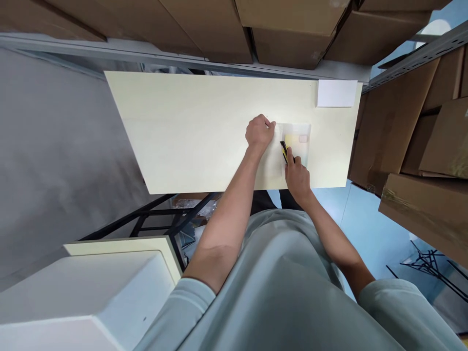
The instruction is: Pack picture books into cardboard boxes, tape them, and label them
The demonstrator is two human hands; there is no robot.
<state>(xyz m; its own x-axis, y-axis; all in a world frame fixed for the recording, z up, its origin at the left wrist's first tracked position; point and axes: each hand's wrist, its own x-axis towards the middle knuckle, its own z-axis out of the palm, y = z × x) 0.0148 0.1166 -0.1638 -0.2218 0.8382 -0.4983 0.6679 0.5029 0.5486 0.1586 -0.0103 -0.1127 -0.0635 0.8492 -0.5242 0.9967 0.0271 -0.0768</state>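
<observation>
My right hand [298,179] is closed around a yellow and black utility knife [284,152], its dark tip pointing up and left. Beneath the knife lies a translucent plastic sleeve [306,127] with something yellowish and a small pale pink patch showing in it. My left hand [259,131] is closed at the sleeve's upper left corner, fingertips pressed together. Whether those fingers pinch the sleeve's edge is too small to make out. Both hands are over the cream tabletop [190,131].
A white stack of paper or flat box [336,93] lies at the tabletop's back right corner. Cardboard boxes [292,46] fill the metal shelf behind, and more boxes [395,131] stand at the right. A white cabinet-like object [84,287] is at the lower left.
</observation>
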